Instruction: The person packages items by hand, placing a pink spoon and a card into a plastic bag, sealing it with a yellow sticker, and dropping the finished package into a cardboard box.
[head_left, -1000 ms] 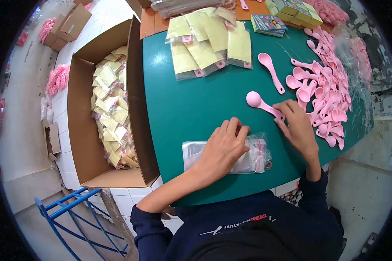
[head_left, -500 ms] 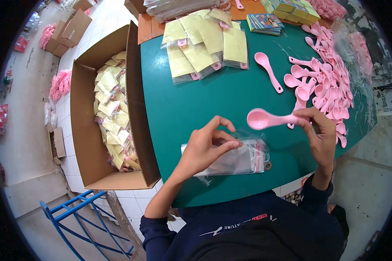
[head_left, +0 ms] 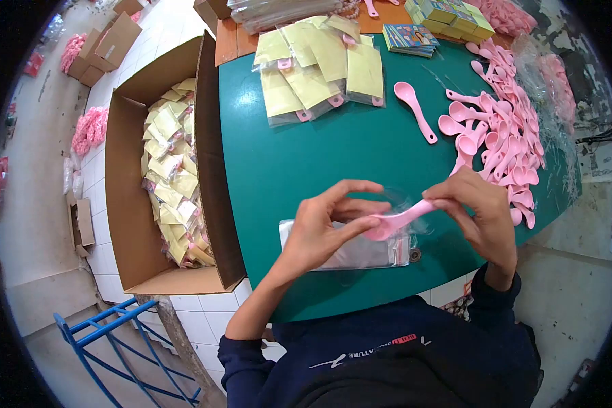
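Observation:
My right hand pinches a pink plastic spoon by the end of its handle, bowl pointing left. The bowl lies right at the thumb of my left hand. Curled fingers of that hand hold a thin clear plastic bag, whose film shows around the spoon and is hard to trace. Beneath both hands lies a stack of clear plastic bags near the table's front edge. A single pink spoon rests farther back on the green table.
Many pink spoons are heaped on the right. Bagged yellow cards lie at the back, beside small printed booklets. Left of the table stands a tall cardboard box full of similar packs, with a blue metal frame below it.
My right hand has brought the spoon down and left, so its bowl now meets my left hand and the clear film. The left hand has barely moved.

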{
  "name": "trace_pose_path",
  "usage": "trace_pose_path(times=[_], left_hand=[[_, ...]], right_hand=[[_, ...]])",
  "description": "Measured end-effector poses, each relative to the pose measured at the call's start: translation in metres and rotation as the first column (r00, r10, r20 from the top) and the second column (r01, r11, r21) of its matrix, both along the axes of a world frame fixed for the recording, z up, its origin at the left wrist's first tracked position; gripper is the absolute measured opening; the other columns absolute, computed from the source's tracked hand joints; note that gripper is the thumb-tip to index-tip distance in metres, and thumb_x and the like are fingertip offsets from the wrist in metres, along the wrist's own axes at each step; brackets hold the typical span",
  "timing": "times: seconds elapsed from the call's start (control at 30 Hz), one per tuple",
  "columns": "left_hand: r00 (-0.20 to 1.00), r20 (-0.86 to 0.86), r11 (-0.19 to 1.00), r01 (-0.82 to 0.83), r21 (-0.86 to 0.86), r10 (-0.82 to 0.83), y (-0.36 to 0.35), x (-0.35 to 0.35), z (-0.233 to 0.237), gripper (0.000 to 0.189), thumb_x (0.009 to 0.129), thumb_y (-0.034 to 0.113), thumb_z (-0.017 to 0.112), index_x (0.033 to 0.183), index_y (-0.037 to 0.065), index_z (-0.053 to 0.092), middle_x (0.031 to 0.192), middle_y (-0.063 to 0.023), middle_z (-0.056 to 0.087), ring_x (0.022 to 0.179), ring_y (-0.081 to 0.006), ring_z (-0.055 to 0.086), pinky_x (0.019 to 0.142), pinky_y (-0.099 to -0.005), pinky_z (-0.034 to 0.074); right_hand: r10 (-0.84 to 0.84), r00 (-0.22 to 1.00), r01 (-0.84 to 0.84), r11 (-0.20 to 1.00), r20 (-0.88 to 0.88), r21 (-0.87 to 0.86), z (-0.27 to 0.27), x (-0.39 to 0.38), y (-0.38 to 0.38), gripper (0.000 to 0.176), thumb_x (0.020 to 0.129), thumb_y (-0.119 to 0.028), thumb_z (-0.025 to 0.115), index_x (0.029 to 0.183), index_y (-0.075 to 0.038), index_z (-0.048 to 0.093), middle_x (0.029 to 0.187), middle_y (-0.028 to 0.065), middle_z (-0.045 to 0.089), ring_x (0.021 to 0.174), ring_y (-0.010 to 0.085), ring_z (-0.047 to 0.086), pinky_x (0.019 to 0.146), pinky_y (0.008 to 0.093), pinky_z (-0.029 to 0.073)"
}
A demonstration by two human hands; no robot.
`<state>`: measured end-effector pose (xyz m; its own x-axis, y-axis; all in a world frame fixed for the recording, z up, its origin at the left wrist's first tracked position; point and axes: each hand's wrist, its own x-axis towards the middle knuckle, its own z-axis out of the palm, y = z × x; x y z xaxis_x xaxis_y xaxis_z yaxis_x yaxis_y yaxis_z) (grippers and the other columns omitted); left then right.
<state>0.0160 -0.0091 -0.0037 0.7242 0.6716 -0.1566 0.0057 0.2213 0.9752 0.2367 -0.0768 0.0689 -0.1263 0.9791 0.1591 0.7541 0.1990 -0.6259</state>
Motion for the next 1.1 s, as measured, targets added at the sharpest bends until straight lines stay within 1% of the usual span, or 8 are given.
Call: trace_pose_path(times=[0.37, 0.47, 0.63, 0.7, 0.77, 0.83, 1.03, 1.1], left_hand=[[0.986, -0.072, 0.988, 0.151, -0.02, -0.152, 0.001, -0.016, 0.005, 0.032, 0.096, 0.02, 0.048, 0.113, -0.004, 0.061, 0.097, -0.011, 0.067, 0.091, -0.0131, 0.061, 0.083, -0.027, 0.048], [0.998, -0.014, 0.998, 0.06, -0.021, -0.06, 0.001, -0.017, 0.0, 0.033, 0.097, 0.021, 0.046, 0.11, -0.005, 0.062, 0.093, -0.0105, 0.068, 0.084, -0.0122, 0.062, 0.077, -0.0262, 0.049], [0.98, 0.161, 0.982, -0.094, -0.162, 0.12, 0.0, -0.016, 0.007, 0.03, 0.097, 0.019, 0.047, 0.107, -0.002, 0.064, 0.089, -0.0065, 0.067, 0.079, -0.0079, 0.058, 0.071, -0.023, 0.048], [0.977, 0.178, 0.977, -0.085, -0.195, 0.12, 0.003, -0.022, 0.005, 0.029, 0.097, 0.018, 0.046, 0.11, -0.002, 0.063, 0.097, -0.0083, 0.067, 0.087, -0.0101, 0.059, 0.078, -0.0229, 0.047], [0.978, 0.15, 0.973, -0.114, -0.199, 0.145, 0.004, -0.025, 0.004, 0.029, 0.097, 0.018, 0.047, 0.111, -0.003, 0.062, 0.098, -0.008, 0.067, 0.089, -0.0108, 0.06, 0.079, -0.0229, 0.047], [0.975, 0.191, 0.979, -0.076, -0.189, 0.112, 0.005, -0.029, 0.007, 0.029, 0.096, 0.017, 0.048, 0.112, -0.002, 0.062, 0.1, -0.0085, 0.067, 0.09, -0.0107, 0.059, 0.078, -0.0229, 0.047], [0.962, 0.271, 0.993, -0.009, -0.118, 0.04, 0.01, -0.031, 0.008, 0.028, 0.096, 0.017, 0.05, 0.113, -0.002, 0.062, 0.103, -0.0112, 0.066, 0.093, -0.011, 0.059, 0.079, -0.0229, 0.047], [0.974, 0.221, 0.988, -0.023, -0.15, 0.056, 0.012, -0.029, 0.014, 0.028, 0.096, 0.017, 0.049, 0.113, -0.002, 0.062, 0.103, -0.0114, 0.066, 0.093, -0.0112, 0.059, 0.079, -0.0228, 0.047]], right_hand=[[-0.127, 0.85, 0.171, 0.984, -0.511, 0.039, -0.016, -0.02, 0.012, 0.027, 0.078, -0.023, 0.073, 0.089, -0.001, 0.062, 0.082, 0.0065, 0.062, 0.073, 0.0147, 0.06, 0.066, 0.0255, 0.049], [0.342, 0.886, -0.335, 0.939, -0.313, 0.078, -0.011, -0.006, 0.036, 0.045, 0.078, -0.048, 0.065, 0.092, -0.005, 0.066, 0.105, 0.012, 0.06, 0.096, 0.0227, 0.057, 0.081, 0.0344, 0.047], [0.705, 0.588, -0.743, 0.664, -0.396, 0.08, -0.02, 0.019, 0.113, 0.069, 0.083, -0.07, 0.037, 0.09, -0.01, 0.071, 0.133, 0.0149, 0.046, 0.117, 0.03, 0.044, 0.091, 0.0408, 0.042], [0.219, 0.79, -0.302, 0.952, -0.572, -0.054, -0.015, 0.068, 0.175, 0.069, 0.091, -0.058, 0.037, 0.091, 0.003, 0.068, 0.107, 0.013, 0.063, 0.097, 0.0234, 0.06, 0.087, 0.0338, 0.045], [-0.225, 0.924, 0.239, 0.971, 0.308, -0.006, -0.032, 0.136, 0.238, 0.056, 0.09, -0.046, 0.047, 0.092, 0.006, 0.065, 0.09, 0.0189, 0.066, 0.089, 0.0299, 0.064, 0.076, 0.0345, 0.05], [-0.386, 0.736, 0.488, 0.872, 0.556, -0.041, -0.069, 0.183, 0.275, 0.05, 0.09, -0.041, 0.048, 0.093, 0.006, 0.064, 0.085, 0.0227, 0.065, 0.081, 0.0366, 0.064, 0.072, 0.0385, 0.051], [-0.645, 0.56, 0.306, 0.744, 0.519, 0.594, -0.12, 0.183, 0.265, 0.035, 0.085, -0.029, 0.054, 0.091, 0.004, 0.066, 0.087, 0.023, 0.065, 0.076, 0.0395, 0.062, 0.072, 0.0464, 0.048], [-0.535, 0.72, 0.333, 0.825, 0.442, 0.456, -0.111, 0.179, 0.258, 0.028, 0.082, -0.023, 0.056, 0.093, 0.001, 0.066, 0.099, 0.0211, 0.063, 0.078, 0.0366, 0.061, 0.069, 0.0429, 0.049]])
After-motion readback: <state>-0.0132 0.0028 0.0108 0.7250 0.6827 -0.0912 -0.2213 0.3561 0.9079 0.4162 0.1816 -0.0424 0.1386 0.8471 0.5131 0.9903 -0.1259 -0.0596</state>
